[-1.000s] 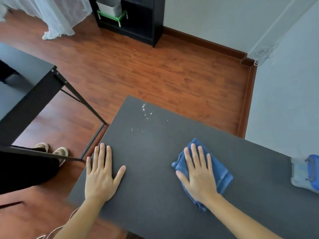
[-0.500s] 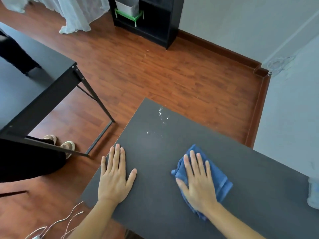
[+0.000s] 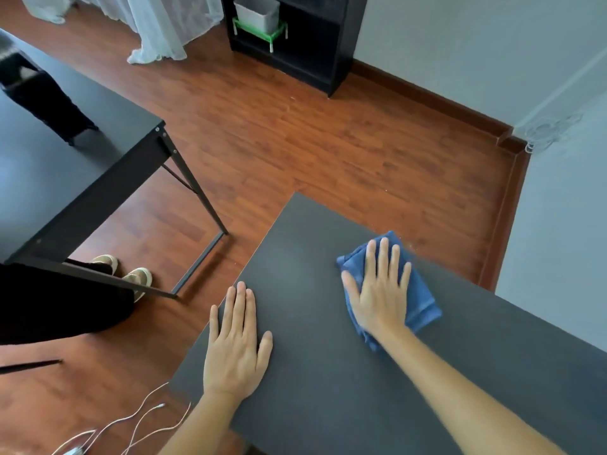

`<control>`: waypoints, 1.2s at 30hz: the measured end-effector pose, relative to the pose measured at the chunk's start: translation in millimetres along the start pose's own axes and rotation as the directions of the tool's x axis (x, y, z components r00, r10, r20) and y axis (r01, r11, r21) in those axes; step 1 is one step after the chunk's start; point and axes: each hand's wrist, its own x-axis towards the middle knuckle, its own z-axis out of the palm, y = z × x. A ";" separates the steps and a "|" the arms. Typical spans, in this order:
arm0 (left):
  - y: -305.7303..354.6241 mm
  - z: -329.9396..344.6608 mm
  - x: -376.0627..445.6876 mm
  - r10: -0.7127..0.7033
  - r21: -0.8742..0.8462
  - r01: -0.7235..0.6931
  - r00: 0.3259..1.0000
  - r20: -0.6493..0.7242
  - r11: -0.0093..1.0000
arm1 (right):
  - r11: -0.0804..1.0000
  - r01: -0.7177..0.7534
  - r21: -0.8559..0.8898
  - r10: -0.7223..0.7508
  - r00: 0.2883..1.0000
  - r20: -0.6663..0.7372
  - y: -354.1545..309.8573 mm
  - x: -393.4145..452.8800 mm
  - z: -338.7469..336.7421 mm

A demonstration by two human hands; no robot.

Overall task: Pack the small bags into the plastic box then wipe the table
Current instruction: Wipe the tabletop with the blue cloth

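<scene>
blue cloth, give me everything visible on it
The blue cloth looks like soft woven fabric, folded or bunched into a rough rectangle with layered edges showing at its near corner. It lies flat on the dark grey table, close to the far edge. The right hand presses down on it, palm flat and fingers spread, hiding its middle. The left hand rests apart on the bare tabletop and does not touch it.

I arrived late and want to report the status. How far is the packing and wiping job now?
Packing cannot be judged: no small bags or plastic box are in view. Wiping is in hand: the right hand presses a folded blue cloth near the far edge of the dark grey table, while the left hand rests flat. Unwiped areas cannot be told apart.
</scene>
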 end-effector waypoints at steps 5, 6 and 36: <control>-1.6 2.1 0.1 0.008 0.004 -0.008 1.000 0.003 1.000 | 0.937 0.335 0.103 -0.342 0.937 0.065 -103.9 18.0 11.8; -2.0 2.4 0.6 0.006 0.012 -0.006 1.000 0.001 1.000 | 0.923 0.363 0.130 -0.375 0.923 0.083 -122.4 42.3 10.2; -2.7 5.2 1.8 0.004 -0.010 -0.004 1.000 -0.017 1.000 | 0.572 -0.811 0.125 0.806 0.584 0.096 126.7 -89.6 -22.4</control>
